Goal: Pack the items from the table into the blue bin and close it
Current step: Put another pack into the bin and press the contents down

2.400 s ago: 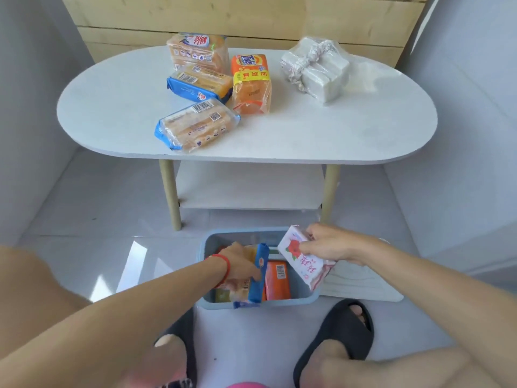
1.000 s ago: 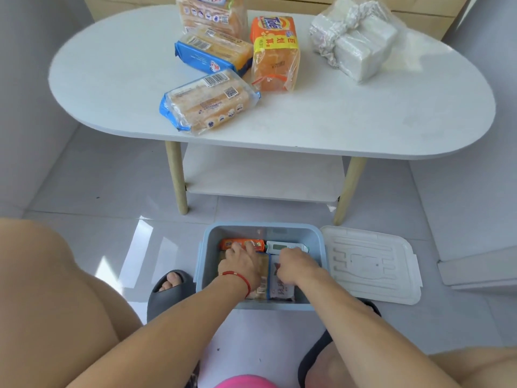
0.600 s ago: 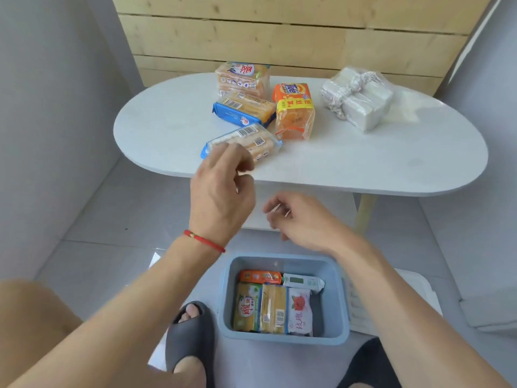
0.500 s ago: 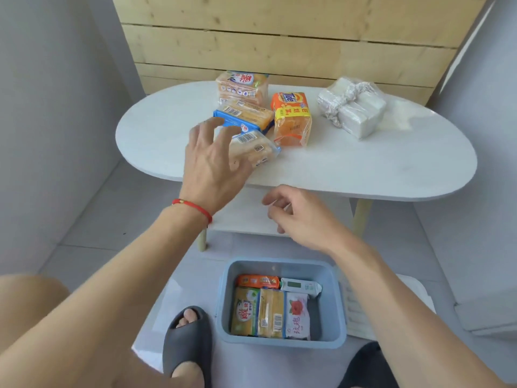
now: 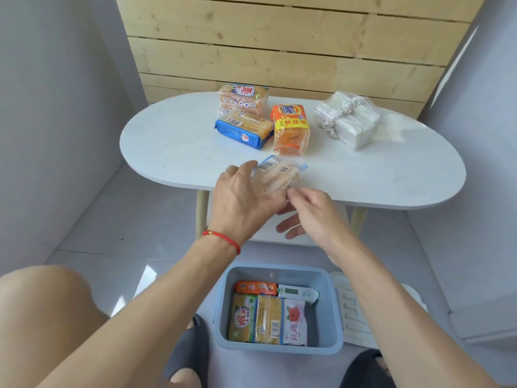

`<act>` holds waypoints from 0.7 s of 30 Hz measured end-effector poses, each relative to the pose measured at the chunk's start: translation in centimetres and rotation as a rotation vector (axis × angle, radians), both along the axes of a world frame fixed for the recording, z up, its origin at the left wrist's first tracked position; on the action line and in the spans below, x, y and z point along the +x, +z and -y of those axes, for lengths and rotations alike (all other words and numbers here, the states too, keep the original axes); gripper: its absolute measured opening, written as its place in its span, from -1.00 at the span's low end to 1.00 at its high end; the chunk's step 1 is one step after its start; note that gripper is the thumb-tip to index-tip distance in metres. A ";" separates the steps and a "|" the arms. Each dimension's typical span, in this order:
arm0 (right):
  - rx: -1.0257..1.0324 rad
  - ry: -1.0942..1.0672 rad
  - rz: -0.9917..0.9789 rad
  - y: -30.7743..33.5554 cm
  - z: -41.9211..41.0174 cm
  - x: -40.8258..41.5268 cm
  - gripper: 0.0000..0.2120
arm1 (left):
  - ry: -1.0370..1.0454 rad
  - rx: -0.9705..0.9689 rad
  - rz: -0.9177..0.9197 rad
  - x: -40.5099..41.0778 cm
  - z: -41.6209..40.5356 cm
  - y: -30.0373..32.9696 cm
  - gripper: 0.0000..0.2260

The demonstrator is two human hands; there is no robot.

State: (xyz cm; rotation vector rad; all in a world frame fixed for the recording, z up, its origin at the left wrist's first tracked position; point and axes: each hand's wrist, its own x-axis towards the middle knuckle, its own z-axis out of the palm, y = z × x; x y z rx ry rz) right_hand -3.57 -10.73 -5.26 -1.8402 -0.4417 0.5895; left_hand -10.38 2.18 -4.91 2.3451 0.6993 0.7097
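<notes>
Gripping the near edge of a clear soap pack (image 5: 275, 175) at the front of the white table (image 5: 173, 147), the left hand (image 5: 243, 200) has its fingers wrapped around the pack. The right hand (image 5: 313, 214) pinches the pack's near corner between thumb and forefinger, its other fingers loose beneath. Farther back on the table lie a blue-ended soap pack (image 5: 244, 128), an orange detergent-soap pack (image 5: 291, 130), another wrapped soap pack (image 5: 243, 99) behind them, and a white wrapped bundle (image 5: 348, 119) to the right. On the floor below the arms stands the blue bin (image 5: 327, 309), open, with several soap bars and small packets side by side inside. Its white lid (image 5: 352, 312) lies on the floor just beside it to the right.
</notes>
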 end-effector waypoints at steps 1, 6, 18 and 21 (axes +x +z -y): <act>0.028 0.004 0.000 0.4 -0.1 0.0 -0.73 | 0.012 -0.005 0.004 0.2 -0.3 0.5 -0.31; 0.172 0.031 -0.097 2.3 -1.1 0.3 -0.70 | -0.060 -0.044 -0.084 0.5 -2.4 2.8 -0.26; -0.815 0.267 0.063 -1.6 7.0 2.8 -0.83 | -0.552 -0.347 -0.397 -2.9 3.0 -9.7 -0.89; -1.010 0.342 0.007 -5.2 7.2 2.2 -0.86 | -0.583 -0.068 -0.669 -4.1 3.0 -14.9 -0.80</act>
